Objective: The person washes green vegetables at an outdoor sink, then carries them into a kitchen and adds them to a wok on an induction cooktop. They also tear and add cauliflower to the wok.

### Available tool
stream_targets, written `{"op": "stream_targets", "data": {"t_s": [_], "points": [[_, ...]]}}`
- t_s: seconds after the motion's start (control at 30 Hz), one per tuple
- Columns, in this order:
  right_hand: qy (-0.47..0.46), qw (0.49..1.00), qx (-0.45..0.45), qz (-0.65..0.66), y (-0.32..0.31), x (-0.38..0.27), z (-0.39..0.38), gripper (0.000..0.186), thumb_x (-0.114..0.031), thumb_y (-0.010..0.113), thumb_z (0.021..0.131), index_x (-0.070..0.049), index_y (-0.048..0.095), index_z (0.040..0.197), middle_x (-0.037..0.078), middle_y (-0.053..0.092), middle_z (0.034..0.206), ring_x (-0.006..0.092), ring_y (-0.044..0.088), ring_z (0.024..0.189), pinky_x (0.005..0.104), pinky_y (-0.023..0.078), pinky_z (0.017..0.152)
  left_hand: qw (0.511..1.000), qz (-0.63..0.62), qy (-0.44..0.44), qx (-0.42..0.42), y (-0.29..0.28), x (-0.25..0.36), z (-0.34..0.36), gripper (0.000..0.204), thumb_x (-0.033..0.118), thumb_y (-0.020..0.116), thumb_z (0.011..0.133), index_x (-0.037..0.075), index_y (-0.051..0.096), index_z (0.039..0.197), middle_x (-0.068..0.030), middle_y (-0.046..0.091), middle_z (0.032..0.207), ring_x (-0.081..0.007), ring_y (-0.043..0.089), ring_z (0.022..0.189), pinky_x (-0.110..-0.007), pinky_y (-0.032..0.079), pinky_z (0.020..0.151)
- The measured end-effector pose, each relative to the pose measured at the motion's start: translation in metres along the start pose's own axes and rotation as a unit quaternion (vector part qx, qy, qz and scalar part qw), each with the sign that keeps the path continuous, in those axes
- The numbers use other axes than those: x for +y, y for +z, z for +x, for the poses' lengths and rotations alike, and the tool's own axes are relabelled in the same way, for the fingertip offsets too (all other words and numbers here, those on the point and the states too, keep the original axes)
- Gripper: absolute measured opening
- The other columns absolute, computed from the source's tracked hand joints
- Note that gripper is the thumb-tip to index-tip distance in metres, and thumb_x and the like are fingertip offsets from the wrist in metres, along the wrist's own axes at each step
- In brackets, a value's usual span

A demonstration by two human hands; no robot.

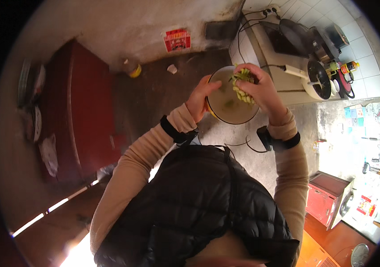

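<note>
My left hand [202, 97] grips the side of a round, light-coloured basin [225, 112] with a dark rim, its thumb over the edge. My right hand [260, 90] is closed around a bunch of pale green vegetable pieces [241, 92] with leafy bits, held over the right side of the basin. The inside of the basin looks like it holds cloudy liquid with a small green patch; I cannot make this out clearly.
A counter [279, 80] at upper right bears a pan [317, 80], bottles [348, 67] and appliances. A red cabinet [85, 111] stands at left, a yellow-labelled container [134, 69] on the floor by the wall. Cables [248, 147] lie below the basin; another red cabinet [321, 200] is at lower right.
</note>
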State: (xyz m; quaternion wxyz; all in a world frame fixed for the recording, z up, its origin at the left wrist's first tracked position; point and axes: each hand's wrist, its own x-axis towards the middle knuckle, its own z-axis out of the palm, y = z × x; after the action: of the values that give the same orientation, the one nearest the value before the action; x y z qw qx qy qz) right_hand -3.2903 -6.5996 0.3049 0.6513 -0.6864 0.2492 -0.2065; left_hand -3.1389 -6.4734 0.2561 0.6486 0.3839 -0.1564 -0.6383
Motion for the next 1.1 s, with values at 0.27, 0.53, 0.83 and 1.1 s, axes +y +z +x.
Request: {"op": "stream_targets", "data": {"t_s": [0.27, 0.53, 0.83, 1.1], "points": [[0.014, 0.996, 0.083, -0.029, -0.056, 0.025, 0.090, 0.037, -0.009, 0.070, 0.076, -0.003, 0.061, 0.111, 0.001, 0.062, 0.098, 0.0092, 0.057, 0.090, 0.0249, 0.048, 0.082, 0.998, 0.010, -0.026, -0.054, -0.010, 0.043, 0.134, 0.041, 0.025, 0.053, 0.096, 0.008, 0.045, 0.133, -0.0072, 0.058, 0.124, -0.0182, 0.060, 0.110, -0.033, 0.053, 0.089], [0.034, 0.984, 0.121, 0.127, -0.128, 0.052, 0.188, 0.031, -0.007, 0.067, 0.080, -0.003, 0.060, 0.110, 0.001, 0.061, 0.096, 0.0098, 0.057, 0.089, 0.0247, 0.049, 0.079, 0.992, 0.005, -0.117, -0.037, -0.014, 0.065, 0.262, 0.043, 0.028, 0.054, 0.094, 0.012, 0.045, 0.133, -0.0054, 0.057, 0.122, -0.0191, 0.058, 0.113, -0.034, 0.052, 0.089], [0.074, 0.956, 0.171, 0.225, -0.188, 0.086, 0.280, 0.028, -0.001, 0.065, 0.084, -0.004, 0.059, 0.112, 0.001, 0.061, 0.102, 0.0104, 0.059, 0.092, 0.0249, 0.050, 0.083, 0.989, 0.031, -0.135, -0.051, -0.013, 0.093, 0.387, 0.040, 0.027, 0.052, 0.094, 0.010, 0.046, 0.130, -0.0066, 0.058, 0.120, -0.0190, 0.060, 0.108, -0.032, 0.053, 0.087], [0.060, 0.877, 0.336, 0.337, -0.239, 0.082, 0.322, 0.034, 0.001, 0.067, 0.081, -0.004, 0.059, 0.113, 0.002, 0.061, 0.098, 0.0126, 0.061, 0.088, 0.0256, 0.052, 0.080, 0.957, 0.084, -0.249, -0.120, -0.008, 0.120, 0.497, 0.049, 0.027, 0.054, 0.092, 0.008, 0.039, 0.134, -0.0123, 0.056, 0.121, -0.0244, 0.061, 0.109, -0.037, 0.055, 0.088]]}}
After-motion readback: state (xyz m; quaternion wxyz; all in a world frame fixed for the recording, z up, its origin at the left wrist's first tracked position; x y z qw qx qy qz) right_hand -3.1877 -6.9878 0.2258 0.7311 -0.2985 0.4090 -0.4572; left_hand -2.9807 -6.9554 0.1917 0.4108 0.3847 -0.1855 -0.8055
